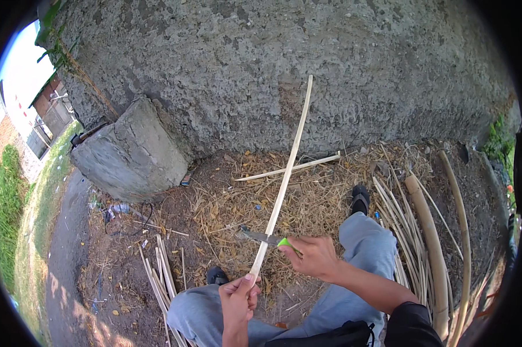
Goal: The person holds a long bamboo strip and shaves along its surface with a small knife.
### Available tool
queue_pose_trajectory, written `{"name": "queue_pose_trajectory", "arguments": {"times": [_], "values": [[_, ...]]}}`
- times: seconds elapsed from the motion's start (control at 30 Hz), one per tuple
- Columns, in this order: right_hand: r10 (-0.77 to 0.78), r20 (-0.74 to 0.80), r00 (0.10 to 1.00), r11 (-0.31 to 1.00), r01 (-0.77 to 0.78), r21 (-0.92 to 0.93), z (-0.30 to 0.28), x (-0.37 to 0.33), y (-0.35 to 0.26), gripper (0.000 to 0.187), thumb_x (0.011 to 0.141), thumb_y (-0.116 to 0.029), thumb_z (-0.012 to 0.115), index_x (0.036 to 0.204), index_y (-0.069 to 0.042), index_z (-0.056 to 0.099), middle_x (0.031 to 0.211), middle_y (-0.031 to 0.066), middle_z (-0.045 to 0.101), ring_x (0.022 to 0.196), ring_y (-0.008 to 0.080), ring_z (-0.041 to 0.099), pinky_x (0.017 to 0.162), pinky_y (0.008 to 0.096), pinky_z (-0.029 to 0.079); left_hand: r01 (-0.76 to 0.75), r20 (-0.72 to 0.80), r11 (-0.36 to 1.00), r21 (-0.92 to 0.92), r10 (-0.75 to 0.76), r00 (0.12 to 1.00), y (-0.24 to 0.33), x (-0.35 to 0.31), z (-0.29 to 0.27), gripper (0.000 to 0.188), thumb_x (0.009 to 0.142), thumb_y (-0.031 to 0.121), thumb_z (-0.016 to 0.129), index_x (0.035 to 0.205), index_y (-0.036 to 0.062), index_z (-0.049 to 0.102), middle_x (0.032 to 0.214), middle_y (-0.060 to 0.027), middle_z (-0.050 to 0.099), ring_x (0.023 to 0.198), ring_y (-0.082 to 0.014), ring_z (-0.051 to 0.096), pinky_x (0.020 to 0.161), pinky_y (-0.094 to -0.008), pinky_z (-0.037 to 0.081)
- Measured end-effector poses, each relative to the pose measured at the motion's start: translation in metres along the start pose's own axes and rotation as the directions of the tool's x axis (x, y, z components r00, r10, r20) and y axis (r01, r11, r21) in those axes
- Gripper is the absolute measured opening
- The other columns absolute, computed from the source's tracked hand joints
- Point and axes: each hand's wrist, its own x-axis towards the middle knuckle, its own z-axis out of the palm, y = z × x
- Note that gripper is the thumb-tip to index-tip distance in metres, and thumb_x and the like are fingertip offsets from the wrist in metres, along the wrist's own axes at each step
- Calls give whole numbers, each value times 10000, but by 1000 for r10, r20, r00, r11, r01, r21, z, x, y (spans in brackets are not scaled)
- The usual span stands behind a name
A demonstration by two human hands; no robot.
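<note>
A long pale bamboo strip point(288, 168) slants away from me toward the rough wall, its far end high in the view. My left hand point(238, 299) pinches the near end of it, just above my left knee. In my right hand point(314, 258) is a knife point(264, 236) with a bright green handle, the fingers closed round that handle. The blade points left and lies across the strip a little beyond my left hand. Whether its edge cuts into the bamboo I cannot tell.
Another strip point(318, 165) lies on the shavings near the wall point(261, 69). Bundles of split strips lie on the left point(161, 272) and on the right, beside a thick bamboo pole point(431, 243) and a thinner curved one point(460, 225). A concrete block point(139, 150) stands at the far left.
</note>
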Motion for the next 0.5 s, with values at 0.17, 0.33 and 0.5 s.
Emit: {"name": "queue_pose_trajectory", "arguments": {"times": [0.17,0.33,0.5], "values": [[-109,79,991,993,113,-44,0,-13,-6,240,918,-368,696,952,-138,756,621,19,649,423,197,587,350,354,408,-41,-13,999,-8,41,999,-1,-3,5,294,961,159,661,956,-134,682,570,-74,521,364,-42,329,342,-215,179],[48,-50,998,998,-51,-47,-7,10,15,185,904,-306,719,937,-132,767,617,33,649,436,208,586,385,349,425,-30,-14,999,12,30,999,1,-3,7,291,964,157,657,944,-132,687,564,-69,522,364,-42,339,340,-215,183],[-23,-80,997,999,19,-48,-2,23,37,212,945,-349,664,897,-162,750,611,29,657,426,228,581,369,367,419,-41,-46,998,44,43,998,2,-8,7,278,965,154,652,946,-121,691,563,-65,520,363,-43,344,338,-217,183]]}}
